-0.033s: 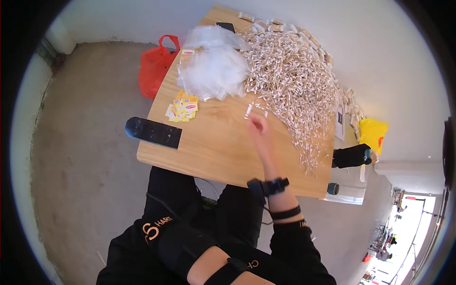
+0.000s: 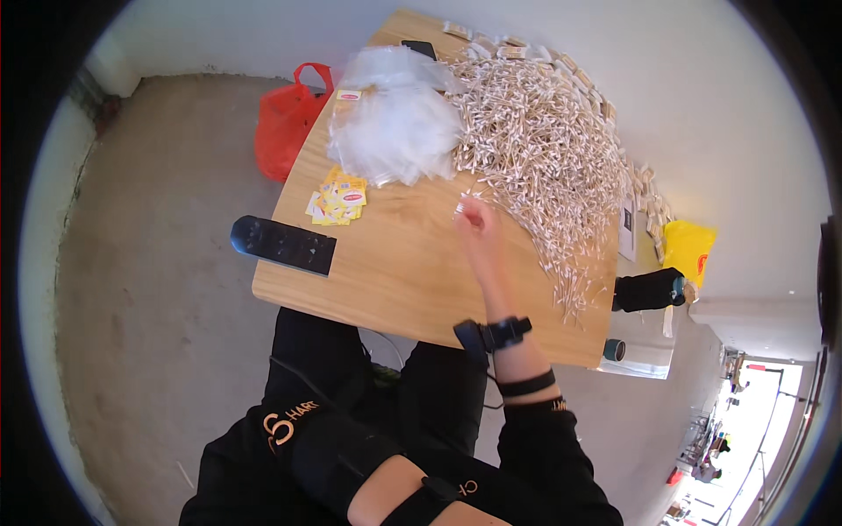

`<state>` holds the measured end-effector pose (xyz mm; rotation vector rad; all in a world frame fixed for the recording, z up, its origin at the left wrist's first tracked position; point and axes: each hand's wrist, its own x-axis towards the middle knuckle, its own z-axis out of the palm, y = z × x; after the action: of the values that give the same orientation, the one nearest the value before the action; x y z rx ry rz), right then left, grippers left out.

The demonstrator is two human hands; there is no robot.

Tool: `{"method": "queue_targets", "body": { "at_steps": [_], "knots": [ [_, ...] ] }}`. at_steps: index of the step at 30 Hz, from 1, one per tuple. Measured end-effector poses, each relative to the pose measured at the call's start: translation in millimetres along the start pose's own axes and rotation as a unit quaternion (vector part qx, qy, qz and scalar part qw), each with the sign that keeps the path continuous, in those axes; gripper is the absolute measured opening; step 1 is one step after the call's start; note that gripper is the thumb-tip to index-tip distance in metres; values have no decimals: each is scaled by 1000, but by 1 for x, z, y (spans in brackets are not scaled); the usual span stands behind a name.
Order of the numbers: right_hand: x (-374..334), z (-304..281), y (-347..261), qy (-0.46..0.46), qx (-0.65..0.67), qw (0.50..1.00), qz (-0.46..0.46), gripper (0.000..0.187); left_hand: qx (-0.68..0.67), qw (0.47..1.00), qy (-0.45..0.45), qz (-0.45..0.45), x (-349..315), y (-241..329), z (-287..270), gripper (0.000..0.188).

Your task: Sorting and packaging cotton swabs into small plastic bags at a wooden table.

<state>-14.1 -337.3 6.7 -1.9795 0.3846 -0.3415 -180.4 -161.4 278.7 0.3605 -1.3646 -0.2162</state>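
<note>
My right hand (image 2: 479, 224) is over the table at the near edge of a large heap of cotton swabs (image 2: 544, 131). Its fingers are curled together over a small row of swabs, and a few white tips (image 2: 460, 209) show beside them. The fingers hide most of that row. My left forearm (image 2: 386, 491) crosses the lower edge, bent across my body; the left hand is out of view. To the left of the heap lies a pile of clear plastic bags (image 2: 395, 131). Nearer to me, a stack of yellow and white cards (image 2: 338, 200) rests on the wood.
A black strip-like object (image 2: 285, 245) juts over the table's left edge. Beyond that edge is a red bag (image 2: 285, 131). Swab bundles (image 2: 579, 74) line the far right side. At the right are a yellow bag (image 2: 688, 245), a black cylinder (image 2: 645, 289) and a dark cup (image 2: 616, 350).
My right hand has moved slightly away from me, onto the small row of cotton swabs, and now covers most of it. The left forearm has hardly moved.
</note>
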Motion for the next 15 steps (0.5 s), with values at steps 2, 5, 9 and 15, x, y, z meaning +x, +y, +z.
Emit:
{"method": "queue_targets", "body": {
  "at_steps": [2,5,9,15],
  "knots": [
    [28,17,-15,6,-82,995,-59,35,29,999,21,-5,-1,0,-9,13],
    [53,31,-15,43,-222,965,-132,35,-17,998,-49,-22,0,4,-35,20],
    [72,42,-10,41,-293,943,-149,26,-180,975,-23,-127,-2,12,-45,33],
    [71,36,0,105,-268,936,-204,14,-47,996,61,-47,-5,-1,-39,30]
  ]
}}
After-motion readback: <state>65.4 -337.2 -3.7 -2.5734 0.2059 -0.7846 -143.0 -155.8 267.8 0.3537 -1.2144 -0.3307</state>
